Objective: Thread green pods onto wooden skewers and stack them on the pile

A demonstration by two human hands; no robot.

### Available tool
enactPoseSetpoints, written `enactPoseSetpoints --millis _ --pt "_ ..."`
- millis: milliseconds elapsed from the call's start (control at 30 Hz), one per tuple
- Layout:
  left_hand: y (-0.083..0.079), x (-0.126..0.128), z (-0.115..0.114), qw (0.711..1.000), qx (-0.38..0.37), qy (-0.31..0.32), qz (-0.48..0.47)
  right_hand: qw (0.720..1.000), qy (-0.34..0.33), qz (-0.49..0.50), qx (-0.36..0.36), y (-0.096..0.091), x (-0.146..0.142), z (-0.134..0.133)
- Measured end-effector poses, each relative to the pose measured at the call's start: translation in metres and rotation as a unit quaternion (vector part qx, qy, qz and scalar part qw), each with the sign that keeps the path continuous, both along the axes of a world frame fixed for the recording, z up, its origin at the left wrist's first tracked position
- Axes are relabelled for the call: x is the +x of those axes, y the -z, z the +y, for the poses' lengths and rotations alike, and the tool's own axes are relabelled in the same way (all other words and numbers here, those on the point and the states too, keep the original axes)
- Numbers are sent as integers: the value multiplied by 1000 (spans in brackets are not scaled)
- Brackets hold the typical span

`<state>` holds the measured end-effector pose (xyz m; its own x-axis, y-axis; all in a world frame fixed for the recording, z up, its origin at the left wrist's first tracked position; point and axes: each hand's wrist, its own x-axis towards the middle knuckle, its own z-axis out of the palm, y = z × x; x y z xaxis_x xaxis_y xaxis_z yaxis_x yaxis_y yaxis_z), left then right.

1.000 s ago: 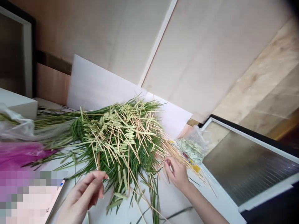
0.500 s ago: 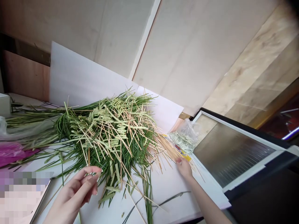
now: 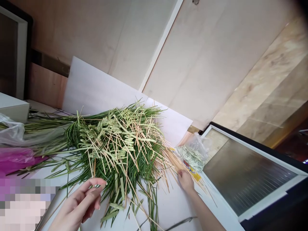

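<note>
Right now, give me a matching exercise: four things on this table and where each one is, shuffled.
1 left hand
2 right hand
3 clear bag
4 pink wrap

A on the thin sticks
B far left of the table
C raised near the green leaves
D beside the framed panel

Pairs: 1C, 2A, 3D, 4B.

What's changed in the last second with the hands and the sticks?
The right hand moved outward from the pile's edge to the loose wooden sticks beside the yellow label and now rests on them; a grip is unclear. The left hand stays raised, empty; the leaf pile is unmoved.
</note>
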<state>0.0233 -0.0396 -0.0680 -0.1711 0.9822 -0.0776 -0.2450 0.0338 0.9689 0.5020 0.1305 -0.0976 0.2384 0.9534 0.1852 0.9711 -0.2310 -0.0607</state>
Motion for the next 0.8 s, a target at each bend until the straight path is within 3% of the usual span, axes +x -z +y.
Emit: enactPoseSetpoints --millis 500,800 --pt "5 -2 6 999 0 34 -33 993 25 -24 -114 -10 12 12" --pt "-10 7 3 999 -21 10 -29 992 24 -45 -112 -12 20 13"
